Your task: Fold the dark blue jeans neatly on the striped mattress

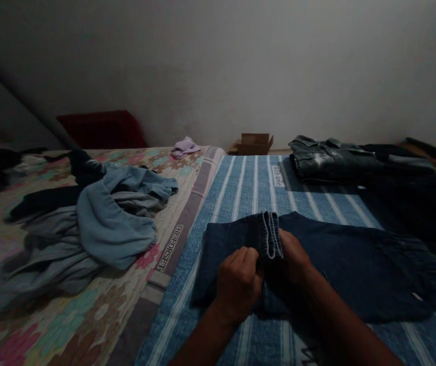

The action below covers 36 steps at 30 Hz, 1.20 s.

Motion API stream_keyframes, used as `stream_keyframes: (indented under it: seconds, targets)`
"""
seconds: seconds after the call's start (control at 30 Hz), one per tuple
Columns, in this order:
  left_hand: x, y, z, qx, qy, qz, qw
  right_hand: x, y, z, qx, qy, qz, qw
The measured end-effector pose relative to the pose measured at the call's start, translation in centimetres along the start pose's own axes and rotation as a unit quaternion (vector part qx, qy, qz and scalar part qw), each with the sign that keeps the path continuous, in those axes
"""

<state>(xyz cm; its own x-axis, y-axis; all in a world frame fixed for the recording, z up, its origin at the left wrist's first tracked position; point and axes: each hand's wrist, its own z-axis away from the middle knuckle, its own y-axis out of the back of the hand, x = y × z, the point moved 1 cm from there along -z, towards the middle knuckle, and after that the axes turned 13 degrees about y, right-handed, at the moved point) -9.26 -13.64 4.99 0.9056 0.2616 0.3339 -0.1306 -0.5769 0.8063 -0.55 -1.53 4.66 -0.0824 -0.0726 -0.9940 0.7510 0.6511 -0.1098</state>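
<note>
— What do your hands hold?

— Your left hand [238, 284] and right hand [293, 256] meet, both clamped on the ribbed cuff [269, 236] of the dark blue trousers [340, 267], pinching it upright between them.

— Where do the trousers lie?

— Spread flat on the blue striped sheet [241, 188] before you, denim-dark, a gathered cuff at the right end. A heap of blue-grey clothes [103, 218] lies left on the floral sheet [50, 325]; folded jeans [332, 157] rest beyond.
</note>
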Motion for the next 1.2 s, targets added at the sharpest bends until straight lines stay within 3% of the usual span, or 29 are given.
stream_keyframes:
  seconds: [0.1, 0.17, 0.4, 0.6, 0.7, 0.8, 1.03, 1.1, 1.2]
  targets:
    - [-0.2, -0.2, 0.2, -0.028, 0.015, -0.013, 0.999, 0.3, 0.5, -0.2, 0.035, -0.053, -0.121, 0.991]
    - [-0.4, -0.4, 0.2, -0.050, 0.021, -0.024, 0.998, 0.6, 0.9, -0.4, 0.049, -0.080, -0.147, 0.985]
    - [0.0, -1.4, 1.0, -0.062, 0.001, -0.043, 0.997, 0.4, 1.2, -0.5, 0.050, -0.057, 0.014, 0.997]
    - [2.2, -1.3, 3.7, 0.003, -0.042, 0.051, 0.998, 0.8, 1.0, -0.6, 0.050, -0.064, 0.001, 0.997]
    - [3.5, -1.6, 4.7, -0.044, -0.087, 0.091, 0.991, 0.8, 1.0, -0.6, 0.043, -0.042, -0.015, 0.998]
    - [3.9, -2.5, 5.0, -0.100, -0.083, 0.074, 0.989, 0.6, 0.6, -0.5, 0.032, -0.013, -0.025, 0.999]
    - [3.2, -4.8, 5.9, -0.117, -0.068, -0.023, 0.990, -2.6, -0.2, -0.6, -0.031, 0.020, -0.090, 0.995]
    - [3.1, -4.8, 5.9, -0.123, -0.056, -0.023, 0.991, -4.0, 0.0, -0.5, -0.047, 0.031, -0.104, 0.993]
    - [2.9, -4.1, 5.4, -0.147, 0.014, -0.019, 0.989, -5.3, 0.8, -0.1, -0.054, 0.046, -0.116, 0.991]
